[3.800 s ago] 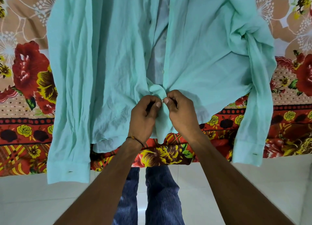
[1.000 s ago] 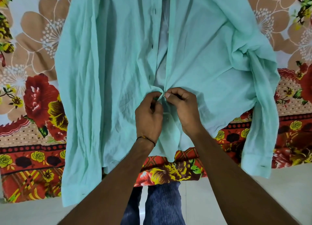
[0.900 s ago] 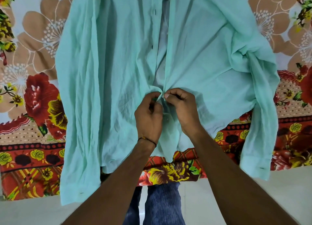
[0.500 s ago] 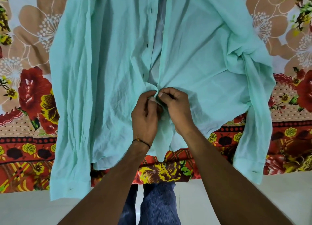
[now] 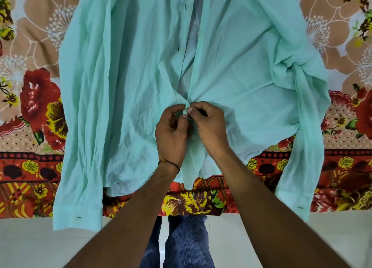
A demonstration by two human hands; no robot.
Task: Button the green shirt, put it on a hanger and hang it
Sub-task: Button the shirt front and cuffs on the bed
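Floral bedsheet [image 5: 36,106] under wrinkled, half-open green shirt [image 5: 124,86]

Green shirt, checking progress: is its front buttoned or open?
Mostly open: the green shirt gapes above left hand and right hand pinching its edges; one button below looks fastened.

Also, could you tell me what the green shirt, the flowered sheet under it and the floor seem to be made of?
The green shirt looks like thin matt woven cloth, probably cotton: fine creases all over. The flowered sheet seems a matt printed fabric, perhaps cotton or a blend. The floor looks like pale polished tile or stone: smooth, faintly shiny.
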